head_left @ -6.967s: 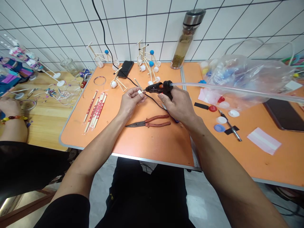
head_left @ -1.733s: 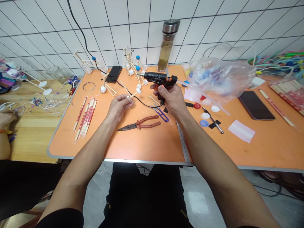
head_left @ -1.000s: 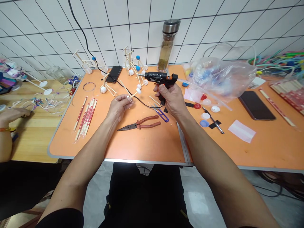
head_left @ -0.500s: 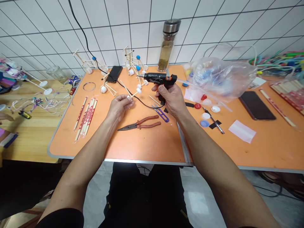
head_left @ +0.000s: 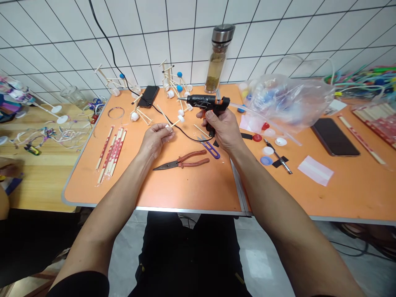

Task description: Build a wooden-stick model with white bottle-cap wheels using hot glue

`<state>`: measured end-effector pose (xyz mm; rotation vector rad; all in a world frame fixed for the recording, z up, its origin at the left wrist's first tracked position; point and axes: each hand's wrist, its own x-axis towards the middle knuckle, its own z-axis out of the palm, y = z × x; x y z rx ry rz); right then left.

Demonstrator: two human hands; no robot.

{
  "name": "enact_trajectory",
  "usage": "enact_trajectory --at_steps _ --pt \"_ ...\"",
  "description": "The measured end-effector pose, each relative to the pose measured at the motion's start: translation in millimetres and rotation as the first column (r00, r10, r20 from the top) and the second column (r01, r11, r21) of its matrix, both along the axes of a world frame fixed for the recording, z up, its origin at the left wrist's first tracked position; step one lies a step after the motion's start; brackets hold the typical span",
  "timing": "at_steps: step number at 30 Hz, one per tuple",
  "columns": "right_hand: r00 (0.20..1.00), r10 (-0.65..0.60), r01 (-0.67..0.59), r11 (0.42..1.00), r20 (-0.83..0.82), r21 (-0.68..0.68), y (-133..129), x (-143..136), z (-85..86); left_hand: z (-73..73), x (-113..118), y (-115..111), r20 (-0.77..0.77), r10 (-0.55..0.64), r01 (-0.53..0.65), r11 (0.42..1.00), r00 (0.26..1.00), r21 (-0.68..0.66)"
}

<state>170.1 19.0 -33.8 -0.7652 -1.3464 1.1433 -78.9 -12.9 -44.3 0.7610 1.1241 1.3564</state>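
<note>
Pinched between the fingertips of my left hand (head_left: 154, 140) is a short wooden stick (head_left: 175, 123) with a white round piece (head_left: 181, 118) at its far end; another white piece shows at my fingers. My right hand (head_left: 224, 128) is wrapped around the grip of a black glue gun (head_left: 202, 100), its nozzle pointing left above the stick assembly, not touching it. Its black cord loops beneath. Below my hands lie needle-nose pliers (head_left: 182, 162) with reddish handles and purple thread snips (head_left: 212, 149). Behind them stand stick frames (head_left: 168, 78) with white and blue pieces.
Wrapped chopsticks (head_left: 116, 154) lie at the left. A phone (head_left: 149, 96) and a tea bottle (head_left: 216, 62) are near the wall. To the right are a plastic bag (head_left: 287, 103), bottle caps (head_left: 266, 161), a pen (head_left: 281, 159) and another phone (head_left: 335, 137).
My hands, the glue gun and the stick stay almost still. At the left edge, another person's hand has shifted slightly toward the near side.
</note>
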Motion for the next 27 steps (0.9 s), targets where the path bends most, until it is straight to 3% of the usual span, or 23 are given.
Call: enact_trajectory --at_steps 8,12,17,27 --pt "0.999 -0.031 0.031 1.000 -0.022 0.002 1.0 -0.4 -1.6 -0.1 -0.4 0.8 -0.016 -0.014 0.013 1.000 1.000 -0.018" --pt "0.997 -0.050 0.050 0.999 -0.060 0.004 4.5 1.5 -5.8 -1.7 -4.4 0.8 -0.037 -0.089 0.087 0.995 0.995 -0.046" --pt "0.996 -0.077 0.077 0.997 -0.051 -0.001 8.1 3.6 -9.4 -5.9 -8.0 0.8 -0.174 -0.190 0.183 0.982 0.966 -0.051" --pt "0.995 -0.076 0.077 0.997 -0.071 0.003 8.8 2.8 -9.1 -8.4 -10.5 4.7 -0.408 -0.270 0.293 0.956 0.872 -0.007"
